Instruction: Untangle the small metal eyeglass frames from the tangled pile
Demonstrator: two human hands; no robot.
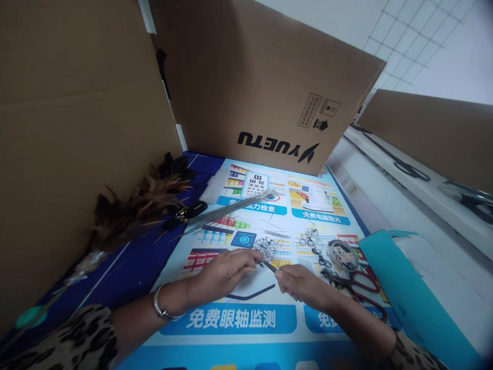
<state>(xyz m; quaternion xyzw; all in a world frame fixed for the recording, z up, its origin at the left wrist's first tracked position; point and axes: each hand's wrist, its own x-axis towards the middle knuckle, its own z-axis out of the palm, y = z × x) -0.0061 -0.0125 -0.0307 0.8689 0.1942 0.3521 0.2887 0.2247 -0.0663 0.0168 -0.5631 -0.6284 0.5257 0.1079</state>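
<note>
My left hand (225,270) pinches a small round wire ornament (265,247) just above a printed poster (246,318) that covers the table. My right hand (298,285) is closed around a thin metal tool (269,265) whose tip meets the ornament. A bundle of long thin wires (231,208) lies behind my left hand. More small wire pieces (314,241) lie behind my right hand.
Red-handled scissors (360,288) and a round tin (342,254) sit right of my right hand. A feather duster (142,203) lies at left against tall cardboard walls (77,128). A printed cardboard box (269,87) stands behind. A teal folder (408,298) is at right.
</note>
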